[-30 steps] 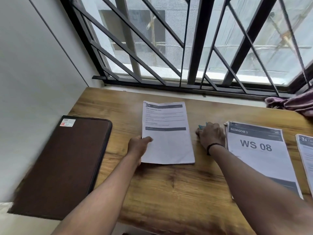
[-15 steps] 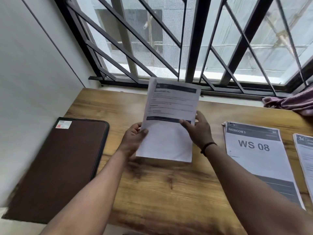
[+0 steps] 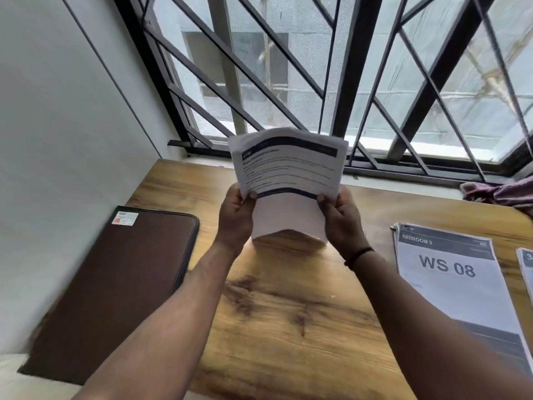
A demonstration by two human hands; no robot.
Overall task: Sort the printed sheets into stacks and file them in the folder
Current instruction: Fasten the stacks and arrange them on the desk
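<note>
I hold a thin stack of printed sheets [image 3: 288, 180] upright above the wooden table [image 3: 288, 313], its lower edge bowed just over the wood. My left hand [image 3: 235, 217] grips its left side with the thumb on the front. My right hand [image 3: 341, 217] grips the right side the same way. A closed brown folder [image 3: 115, 284] lies flat at the table's left. A stack headed "BEDROOM 3, WS 08" [image 3: 450, 278] lies at the right, and the edge of another stack [image 3: 526, 267] shows at the far right.
A grey wall [image 3: 57, 140] runs along the left. A window with black metal bars [image 3: 346, 82] stands behind the table. A crumpled purple cloth [image 3: 501, 194] lies on the sill at the back right.
The sheets lay flat on the table a second ago. Both hands took them by the sides and raised them upright, higher and closer to me now.
</note>
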